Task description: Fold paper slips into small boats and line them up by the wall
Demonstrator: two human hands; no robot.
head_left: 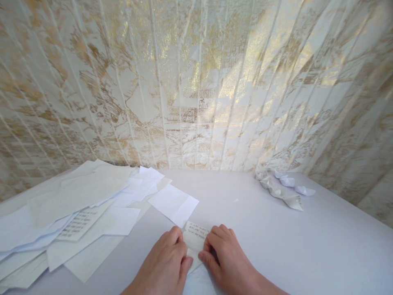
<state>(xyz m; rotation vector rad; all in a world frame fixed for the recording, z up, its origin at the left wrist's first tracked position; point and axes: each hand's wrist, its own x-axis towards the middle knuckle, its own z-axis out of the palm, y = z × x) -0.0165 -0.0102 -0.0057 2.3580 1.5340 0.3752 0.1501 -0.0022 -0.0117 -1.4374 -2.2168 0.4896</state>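
A small piece of paper [195,241] with rows of dark writing lies on the table at the bottom middle, a crease running across it. My left hand [168,258] grips its left edge, with the fingers curled and the thumb on the paper. On the opposite edge, my right hand [225,256] pinches the sheet between thumb and bent fingers. Both hands hide parts of the sides. Just beyond the left hand rests a blank white sheet [174,205].
A loose pile of white papers [76,188], some with writing, spreads over the left side of the white table [301,250]. Several small folded paper boats [287,181] stand at the back right. Patterned white and gold curtains [196,82] hang behind the table.
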